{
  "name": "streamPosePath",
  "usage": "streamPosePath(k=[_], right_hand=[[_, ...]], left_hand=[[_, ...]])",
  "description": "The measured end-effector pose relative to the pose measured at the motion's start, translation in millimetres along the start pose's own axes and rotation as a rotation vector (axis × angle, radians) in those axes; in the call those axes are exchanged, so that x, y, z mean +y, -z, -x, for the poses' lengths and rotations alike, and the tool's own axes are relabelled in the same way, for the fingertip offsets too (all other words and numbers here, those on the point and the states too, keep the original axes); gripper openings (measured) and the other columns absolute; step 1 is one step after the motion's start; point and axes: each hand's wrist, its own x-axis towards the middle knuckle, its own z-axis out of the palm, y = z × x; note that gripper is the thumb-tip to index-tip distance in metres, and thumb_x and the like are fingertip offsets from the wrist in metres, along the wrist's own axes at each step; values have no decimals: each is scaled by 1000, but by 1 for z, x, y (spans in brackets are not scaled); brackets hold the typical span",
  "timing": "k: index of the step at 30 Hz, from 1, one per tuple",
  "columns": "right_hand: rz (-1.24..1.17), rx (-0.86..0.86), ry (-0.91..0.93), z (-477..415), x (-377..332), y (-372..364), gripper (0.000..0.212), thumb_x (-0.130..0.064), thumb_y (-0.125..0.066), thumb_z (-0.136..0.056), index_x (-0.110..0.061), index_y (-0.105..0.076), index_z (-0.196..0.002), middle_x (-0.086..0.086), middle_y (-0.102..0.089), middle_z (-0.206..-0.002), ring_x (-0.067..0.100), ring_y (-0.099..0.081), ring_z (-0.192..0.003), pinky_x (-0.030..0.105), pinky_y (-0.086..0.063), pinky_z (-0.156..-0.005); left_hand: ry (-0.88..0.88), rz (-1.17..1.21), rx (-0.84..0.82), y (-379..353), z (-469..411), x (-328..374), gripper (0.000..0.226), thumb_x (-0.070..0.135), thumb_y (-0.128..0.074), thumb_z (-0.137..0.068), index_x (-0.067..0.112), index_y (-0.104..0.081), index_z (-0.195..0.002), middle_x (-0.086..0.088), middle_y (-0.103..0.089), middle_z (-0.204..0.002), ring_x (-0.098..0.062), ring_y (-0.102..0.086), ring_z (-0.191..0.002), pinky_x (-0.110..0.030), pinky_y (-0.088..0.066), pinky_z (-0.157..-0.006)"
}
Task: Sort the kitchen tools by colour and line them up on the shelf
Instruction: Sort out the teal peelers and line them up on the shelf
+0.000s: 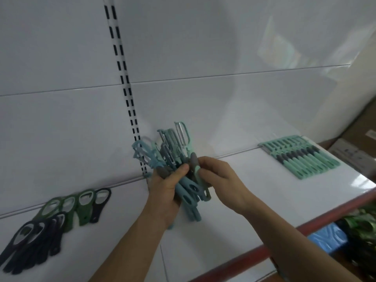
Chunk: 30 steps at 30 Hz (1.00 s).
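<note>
My left hand point(164, 192) grips a bundle of pale blue and mint peelers and openers point(173, 155), heads pointing up, above the middle of the white shelf point(254, 190). My right hand point(219, 176) pinches one mint peeler's grey-tipped handle point(194, 162) at the bundle's right side. A neat row of mint green peelers point(301, 155) lies at the shelf's far right. On the left lie dark green openers point(73, 206) and, nearer the front, dark navy openers point(32, 241) in overlapping rows.
A slotted upright rail point(126, 88) runs down the white back panel behind the bundle. The shelf has a red front edge point(284, 237). Below it, at the right, sit blue packs point(327, 239) and green packages point(364, 226); cardboard boxes point(358, 135) stand far right.
</note>
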Motion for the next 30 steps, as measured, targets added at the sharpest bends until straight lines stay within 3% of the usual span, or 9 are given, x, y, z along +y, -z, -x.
streamPosePath(k=[2,4,7,9,11,12,16,22,30], right_hand=[[-125,22,-43,3,1,15,34,-21,-46,-93,-11,-70,-115,15,-68,-91,37,-61,-82,47,-54,-77],[-164,38,-36,6,3,28,33,-17,-44,-96,-9,-69,-116,6,-58,-77,22,-50,-68,32,-45,-63],[-182,164,-45,10,15,51,27,-10,-46,-105,-13,-70,-115,-5,-51,-69,12,-41,-63,26,-35,-57],[-38,322,-27,14,29,74,25,-15,-51,-104,-26,-70,-115,-14,-56,-75,7,-45,-63,23,-38,-63],[282,453,-22,20,48,103,26,-20,-53,-103,-36,-66,-119,-10,-57,-92,4,-52,-75,16,-40,-70],[451,491,-41,23,58,117,31,-20,-53,-103,-33,-63,-128,-7,-55,-99,2,-52,-82,14,-42,-73],[734,524,-72,31,93,164,43,-12,-57,-100,-17,-51,-142,0,-51,-116,11,-47,-87,24,-41,-79],[881,605,-43,20,134,203,21,-6,-67,-92,-15,-60,-109,2,-57,-105,20,-50,-89,35,-47,-75],[1003,598,-145,6,157,221,16,-15,-59,-98,-19,-63,-114,0,-59,-110,20,-47,-99,37,-39,-84]], left_hand=[[42,26,29,-9,-8,-9,32,10,-72,-76,2,-72,-107,-19,-74,-101,-32,-71,-91,-41,-62,-72],[90,34,39,-21,-15,-20,29,13,-75,-72,5,-75,-99,-14,-72,-90,-27,-68,-83,-37,-60,-65],[133,5,37,-45,-25,-41,28,11,-77,-71,5,-75,-99,-11,-71,-83,-21,-69,-76,-33,-58,-61],[144,-25,46,-58,-34,-58,26,6,-76,-76,3,-74,-102,-14,-73,-87,-24,-71,-78,-35,-59,-64],[169,-37,46,-69,-42,-75,18,1,-73,-82,4,-74,-100,-15,-73,-90,-25,-71,-78,-37,-60,-67],[188,-37,43,-74,-47,-84,16,-1,-70,-85,4,-74,-100,-16,-72,-92,-25,-71,-77,-37,-61,-67],[243,-14,-17,-98,-63,-114,26,-1,-69,-82,4,-71,-108,-17,-72,-96,-24,-71,-77,-36,-61,-66],[275,-13,-135,-130,-88,-145,36,6,-68,-76,0,-67,-112,-13,-74,-98,-20,-72,-80,-34,-61,-73],[276,-20,-214,-141,-114,-169,29,3,-70,-81,0,-66,-110,-8,-74,-101,-18,-72,-85,-34,-61,-76]])
